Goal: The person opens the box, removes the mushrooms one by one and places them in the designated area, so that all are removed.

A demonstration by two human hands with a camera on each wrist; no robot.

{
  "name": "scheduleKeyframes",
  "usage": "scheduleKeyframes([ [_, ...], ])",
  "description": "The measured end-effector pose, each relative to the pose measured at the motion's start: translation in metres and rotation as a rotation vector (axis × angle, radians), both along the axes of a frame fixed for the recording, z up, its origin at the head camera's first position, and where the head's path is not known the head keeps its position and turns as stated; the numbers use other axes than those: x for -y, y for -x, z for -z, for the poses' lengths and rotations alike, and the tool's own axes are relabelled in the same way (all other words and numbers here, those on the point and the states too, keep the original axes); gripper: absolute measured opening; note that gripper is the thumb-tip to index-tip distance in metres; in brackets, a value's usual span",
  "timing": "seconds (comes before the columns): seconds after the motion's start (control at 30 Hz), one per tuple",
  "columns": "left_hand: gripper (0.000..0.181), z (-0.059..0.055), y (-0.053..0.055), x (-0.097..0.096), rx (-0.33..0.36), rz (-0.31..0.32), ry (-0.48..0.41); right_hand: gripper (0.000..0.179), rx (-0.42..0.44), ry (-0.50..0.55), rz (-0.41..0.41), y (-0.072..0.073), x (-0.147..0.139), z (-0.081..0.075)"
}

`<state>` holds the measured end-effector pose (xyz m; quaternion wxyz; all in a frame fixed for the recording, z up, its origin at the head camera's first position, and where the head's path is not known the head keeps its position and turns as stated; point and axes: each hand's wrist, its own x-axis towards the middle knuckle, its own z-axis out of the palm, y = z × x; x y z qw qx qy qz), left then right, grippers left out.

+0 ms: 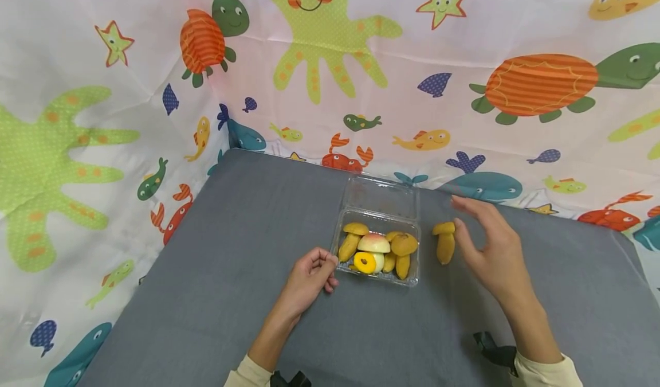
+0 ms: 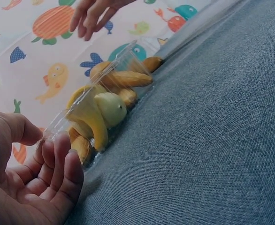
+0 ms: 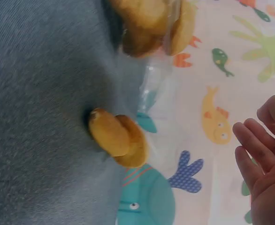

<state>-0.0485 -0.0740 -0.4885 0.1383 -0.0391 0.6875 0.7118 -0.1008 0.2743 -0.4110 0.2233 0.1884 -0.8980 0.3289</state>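
Note:
A clear plastic box (image 1: pixel 379 219) stands on the grey cloth with its hinged lid (image 1: pixel 381 196) folded back. My left hand (image 1: pixel 311 273) pinches the rim at its front left corner, as the left wrist view shows too. Inside lie several yellow-brown mushrooms (image 1: pixel 403 245), a pale domed piece with a pinkish top (image 1: pixel 373 242) and a piece with a yellow cut face and dark centre (image 1: pixel 364 262). To the right of the box, one more mushroom (image 1: pixel 445 243) lies on the cloth. My right hand (image 1: pixel 492 252) hovers beside it with fingers loosely spread, holding nothing.
A white curtain (image 1: pixel 402 106) printed with sea animals hangs behind and at the left, meeting the cloth's back edge. Grey cloth (image 1: pixel 232 261) stretches left of the box and in front of it. Dark straps (image 1: pixel 495 350) circle both wrists.

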Motion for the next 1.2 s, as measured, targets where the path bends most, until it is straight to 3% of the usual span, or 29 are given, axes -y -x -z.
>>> scheduleKeyframes([
  [0.47, 0.023, 0.0, 0.0, -0.001, -0.002, -0.005, -0.007, 0.059, 0.031, -0.037, -0.032, -0.019, 0.013, -0.011],
  [0.73, 0.019, -0.001, 0.0, -0.001, -0.004, -0.014, -0.004, 0.07, 0.038, -0.091, -0.101, -0.02, 0.022, -0.015],
  [1.2, 0.021, -0.002, -0.001, -0.002, -0.014, -0.016, -0.006, 0.072, 0.085, -0.175, -0.115, -0.022, 0.026, -0.006],
])
